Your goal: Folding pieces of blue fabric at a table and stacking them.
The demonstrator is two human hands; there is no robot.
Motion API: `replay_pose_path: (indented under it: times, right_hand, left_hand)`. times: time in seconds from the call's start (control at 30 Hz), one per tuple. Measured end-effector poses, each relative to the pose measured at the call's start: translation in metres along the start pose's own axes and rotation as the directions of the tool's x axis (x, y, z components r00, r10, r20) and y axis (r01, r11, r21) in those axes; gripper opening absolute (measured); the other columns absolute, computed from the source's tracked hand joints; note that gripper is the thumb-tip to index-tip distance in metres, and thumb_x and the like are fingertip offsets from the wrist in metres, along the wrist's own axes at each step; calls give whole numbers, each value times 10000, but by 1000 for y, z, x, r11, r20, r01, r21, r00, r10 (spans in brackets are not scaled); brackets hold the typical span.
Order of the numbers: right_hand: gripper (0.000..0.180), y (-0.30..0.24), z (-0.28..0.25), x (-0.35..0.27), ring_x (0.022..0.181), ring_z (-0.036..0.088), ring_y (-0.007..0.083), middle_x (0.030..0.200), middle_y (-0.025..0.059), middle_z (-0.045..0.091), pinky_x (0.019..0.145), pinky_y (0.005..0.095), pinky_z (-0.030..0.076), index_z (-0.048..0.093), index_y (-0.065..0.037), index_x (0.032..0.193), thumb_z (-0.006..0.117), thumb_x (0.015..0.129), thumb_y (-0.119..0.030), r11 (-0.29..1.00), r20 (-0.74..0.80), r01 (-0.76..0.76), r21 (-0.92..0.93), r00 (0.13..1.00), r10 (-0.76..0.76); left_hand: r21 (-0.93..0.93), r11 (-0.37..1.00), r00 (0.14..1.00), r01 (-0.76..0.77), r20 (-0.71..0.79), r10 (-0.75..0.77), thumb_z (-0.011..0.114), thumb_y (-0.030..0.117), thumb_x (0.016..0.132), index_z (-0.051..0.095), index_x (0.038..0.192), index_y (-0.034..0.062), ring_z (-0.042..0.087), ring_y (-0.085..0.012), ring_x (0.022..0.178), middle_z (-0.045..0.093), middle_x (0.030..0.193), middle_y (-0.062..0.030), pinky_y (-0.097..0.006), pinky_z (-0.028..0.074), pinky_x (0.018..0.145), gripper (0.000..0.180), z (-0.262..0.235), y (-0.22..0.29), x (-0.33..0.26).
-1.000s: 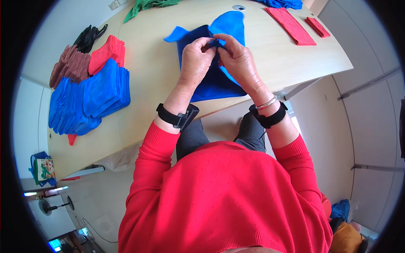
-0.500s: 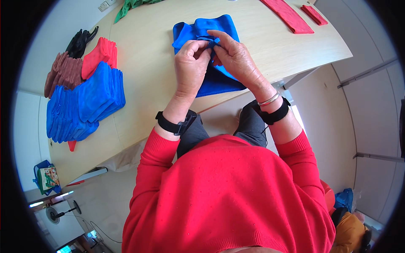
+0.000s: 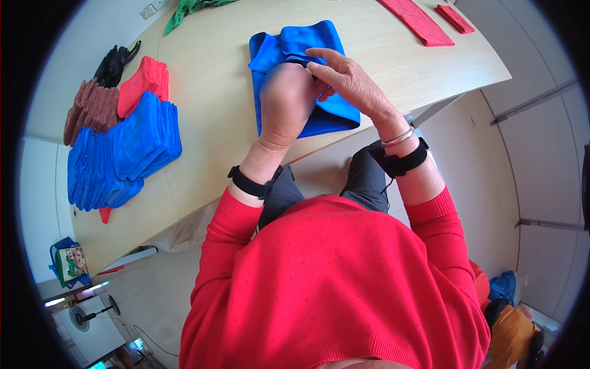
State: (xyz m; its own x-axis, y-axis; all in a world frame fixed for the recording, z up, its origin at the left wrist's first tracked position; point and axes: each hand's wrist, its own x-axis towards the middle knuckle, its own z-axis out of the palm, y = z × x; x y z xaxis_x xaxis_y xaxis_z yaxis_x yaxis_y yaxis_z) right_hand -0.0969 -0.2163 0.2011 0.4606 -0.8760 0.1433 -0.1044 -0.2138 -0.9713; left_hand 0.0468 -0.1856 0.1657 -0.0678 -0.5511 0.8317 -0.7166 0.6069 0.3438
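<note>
A blue cloth [image 3: 336, 120], partly folded, lies near the table's front edge with its upper part turned over. Over its middle, my left hand [image 3: 286, 101] is smeared, and its fingers cannot be made out. My right hand [image 3: 351, 85] comes in from the right, palm toward the left hand. Its thumb and index finger point left and stand apart at a raised edge of the cloth, while the other fingers curl below. Whether any fabric is pinched under the left hand is hidden.
Stacks of folded blue cloths [image 3: 138, 138], brown cloths [image 3: 93, 111] and red cloths [image 3: 144, 83] lie at the left, beside a black bundle [image 3: 110, 66]. Green fabric [image 3: 189, 11] lies at the far edge. Red folded strips [image 3: 424, 24] rest on the table [image 3: 209, 111] at far right.
Both hands were pinching a bit of the blue cloth together. Now the right thumb and index finger have parted, and the left hand has turned and blurred.
</note>
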Motion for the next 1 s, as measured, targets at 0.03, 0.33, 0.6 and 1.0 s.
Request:
replay_pose_path:
  times: [0.03,0.33,0.6,1.0]
  right_hand:
    - [332,2,-1,1,674,646,124,802,71,649,644,243,538,504,-46,1249,484,936,-155,998,10,-30,53,1000,29]
    - [279,-9,-20,30,693,667,141,814,85,669,670,244,551,577,-47,1172,504,940,-183,962,10,43,268,999,-48]
    - [259,-86,-64,39,729,677,154,868,105,682,703,237,550,592,-42,1152,469,952,-152,865,-61,435,250,899,-434]
    - [273,-147,-102,0,824,673,182,966,125,669,760,265,547,558,-9,1176,487,943,-131,888,-150,426,171,902,-404]
  left_hand:
    - [2,1000,1000,0,-3,0,616,-58,745,626,873,13,611,-266,772,619,842,-101,-340,507,679,146,1,0,-1]
    - [127,967,975,221,-23,-220,648,-8,705,627,879,39,611,-294,792,635,889,-103,-381,499,676,181,-10,-14,-27]
    - [437,720,800,539,4,-601,620,68,743,613,882,28,621,-282,659,633,702,-90,-352,491,592,145,-81,-63,-50]
    - [-558,486,708,672,293,-643,575,82,827,606,907,58,547,-59,511,603,686,-5,-175,424,455,89,-217,-27,107]
